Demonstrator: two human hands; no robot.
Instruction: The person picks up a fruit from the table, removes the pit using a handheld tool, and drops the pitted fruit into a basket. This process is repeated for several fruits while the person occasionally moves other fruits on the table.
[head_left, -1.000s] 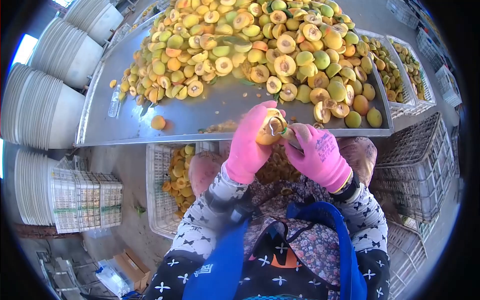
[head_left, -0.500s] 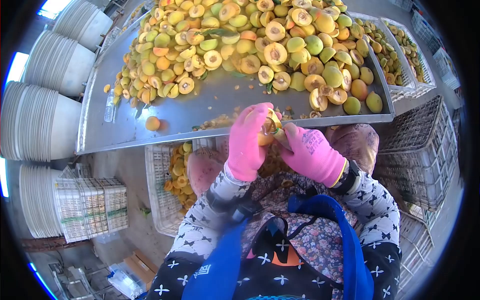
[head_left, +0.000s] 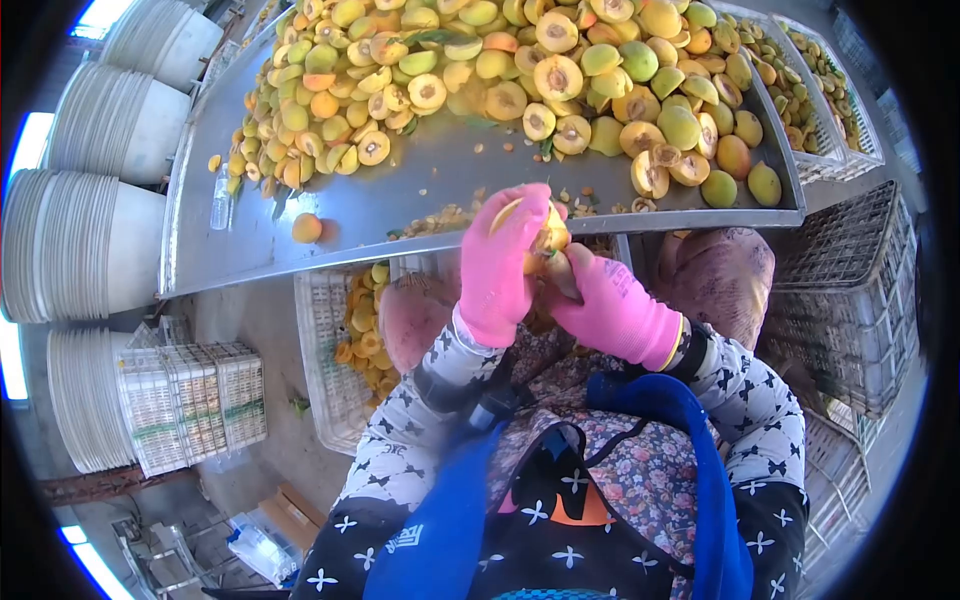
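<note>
My left hand point(head_left: 499, 270), in a pink glove, is wrapped round a yellow peach half point(head_left: 551, 236) just past the table's near edge. My right hand point(head_left: 622, 312), gloved the same way, grips a small pitting tool point(head_left: 563, 274) with a pale handle. The tool's working end is against the fruit and mostly hidden by it and my fingers. Beyond my hands, a large heap of halved yellow peaches point(head_left: 505, 100) lies on the metal table point(head_left: 400, 200), some with brown pits showing. A lone peach point(head_left: 307, 228) sits near the front left, with loose pits and scraps point(head_left: 440, 219) along the edge.
Below the table, a white crate point(head_left: 327, 400) holds peach pieces point(head_left: 368, 340) beside my knee. Filled crates point(head_left: 830, 165) stand at the far right, with stacked crates point(head_left: 835, 300) nearer. Stacked white tubs point(head_left: 80, 245) line the left. A clear bottle point(head_left: 221, 200) is on the table.
Both hands have shifted slightly up over the table edge. The peach half has turned in my left hand, and the tool's metal loop, visible before, is now mostly hidden. The view has tilted slightly.
</note>
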